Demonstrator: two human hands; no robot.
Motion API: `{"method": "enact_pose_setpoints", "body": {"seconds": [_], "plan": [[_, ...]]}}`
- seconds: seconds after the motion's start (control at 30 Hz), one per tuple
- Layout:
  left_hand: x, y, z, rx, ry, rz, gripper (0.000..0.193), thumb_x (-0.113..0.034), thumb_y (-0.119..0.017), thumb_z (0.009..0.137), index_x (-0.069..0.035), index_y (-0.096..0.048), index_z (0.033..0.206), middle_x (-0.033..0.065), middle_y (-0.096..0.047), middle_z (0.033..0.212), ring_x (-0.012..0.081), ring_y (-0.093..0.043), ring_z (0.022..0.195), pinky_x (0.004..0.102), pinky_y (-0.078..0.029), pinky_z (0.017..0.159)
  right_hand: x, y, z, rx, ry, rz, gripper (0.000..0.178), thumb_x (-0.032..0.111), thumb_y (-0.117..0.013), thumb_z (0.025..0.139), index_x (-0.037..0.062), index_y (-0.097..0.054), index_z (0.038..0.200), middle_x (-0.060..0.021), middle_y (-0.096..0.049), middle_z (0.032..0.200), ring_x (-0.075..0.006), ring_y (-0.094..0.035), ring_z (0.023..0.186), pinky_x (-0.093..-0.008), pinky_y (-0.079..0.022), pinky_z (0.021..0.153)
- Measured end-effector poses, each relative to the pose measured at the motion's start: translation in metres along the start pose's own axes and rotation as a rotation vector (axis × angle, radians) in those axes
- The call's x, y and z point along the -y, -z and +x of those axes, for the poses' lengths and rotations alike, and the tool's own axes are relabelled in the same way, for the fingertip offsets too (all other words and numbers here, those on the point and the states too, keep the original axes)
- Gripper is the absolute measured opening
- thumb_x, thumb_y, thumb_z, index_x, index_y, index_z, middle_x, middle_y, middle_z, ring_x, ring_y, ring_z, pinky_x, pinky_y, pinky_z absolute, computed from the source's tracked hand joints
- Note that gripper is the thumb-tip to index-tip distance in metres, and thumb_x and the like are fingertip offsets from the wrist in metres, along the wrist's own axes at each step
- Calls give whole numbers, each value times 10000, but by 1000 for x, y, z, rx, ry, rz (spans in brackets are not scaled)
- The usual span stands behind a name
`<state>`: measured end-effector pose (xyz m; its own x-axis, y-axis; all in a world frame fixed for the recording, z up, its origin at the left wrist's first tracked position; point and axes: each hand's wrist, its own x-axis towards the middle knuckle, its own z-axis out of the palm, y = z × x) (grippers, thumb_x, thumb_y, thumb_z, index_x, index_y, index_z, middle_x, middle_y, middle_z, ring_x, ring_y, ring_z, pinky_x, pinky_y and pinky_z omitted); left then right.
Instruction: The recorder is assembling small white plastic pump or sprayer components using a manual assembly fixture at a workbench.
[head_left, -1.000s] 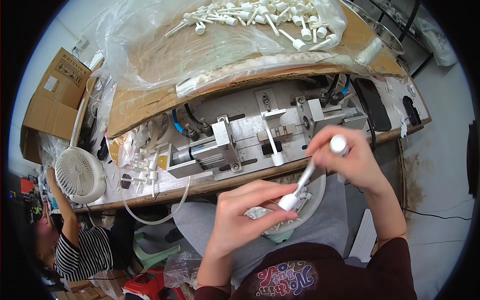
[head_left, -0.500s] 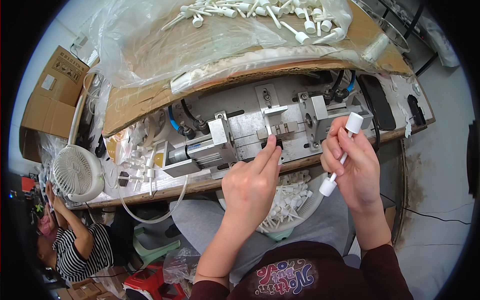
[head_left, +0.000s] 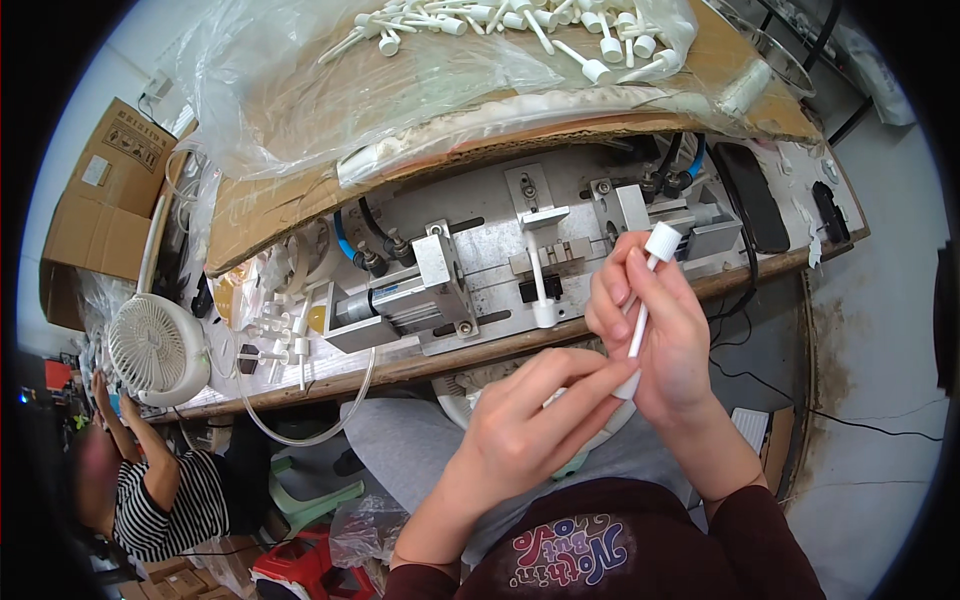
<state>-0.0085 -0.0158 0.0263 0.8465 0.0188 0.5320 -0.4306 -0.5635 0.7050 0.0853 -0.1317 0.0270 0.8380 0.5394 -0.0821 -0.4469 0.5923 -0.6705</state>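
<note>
Left hand [head_left: 535,425] and right hand [head_left: 662,345] gripped one white stick [head_left: 641,322].
The right hand grasped its shaft [head_left: 637,335]; the left hand pinched its lower cap [head_left: 628,386]. It slanted above the lap [head_left: 395,440], near the table edge [head_left: 480,353], while a second stick [head_left: 536,268] rested on the metal machine [head_left: 437,264].

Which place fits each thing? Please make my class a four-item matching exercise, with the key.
1. Left hand
2. Right hand
3. White fan
4. Black phone

A. toward the table's right end
B. at the white stick's lower end
C. at the picture's left
D. on the stick, just below its upper cap

Pairs: 1-B, 2-D, 3-C, 4-A
</note>
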Motion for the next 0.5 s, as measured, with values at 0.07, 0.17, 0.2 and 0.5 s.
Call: {"method": "enact_pose_setpoints", "body": {"seconds": [0.07,0.17,0.2,0.5], "plan": [[0,3,1,27,31,-18,357,21,-817,704,-22,-747,1052,90,-684,955,230,-692,823,306,-567,688,-1,-2,5,-15,60,27,157,213,-417,1079,75,-491,1091,-6,-455,806,-86,-436,649,-231,-357,593],[3,2,0,7,-2,-61,341,13,-825,701,-3,-738,1031,99,-689,958,231,-689,822,299,-566,686,-6,-2,6,-23,40,32,166,205,-425,1078,62,-505,1102,-11,-484,815,-95,-461,690,-237,-372,630],[4,1,0,-9,-26,-77,338,9,-828,699,3,-734,1024,101,-690,957,230,-688,821,297,-566,685,-6,2,10,-18,144,-73,171,198,-428,1078,53,-511,1112,-14,-494,823,-97,-467,701,-239,-376,646],[33,0,-3,-83,20,547,314,-22,-794,732,-35,-732,1039,76,-713,1061,210,-667,748,304,-542,636,20,30,12,-29,725,-1046,262,181,-545,1027,-10,-703,1112,-62,-586,1081,-132,-588,931,-259,-442,854]]}}
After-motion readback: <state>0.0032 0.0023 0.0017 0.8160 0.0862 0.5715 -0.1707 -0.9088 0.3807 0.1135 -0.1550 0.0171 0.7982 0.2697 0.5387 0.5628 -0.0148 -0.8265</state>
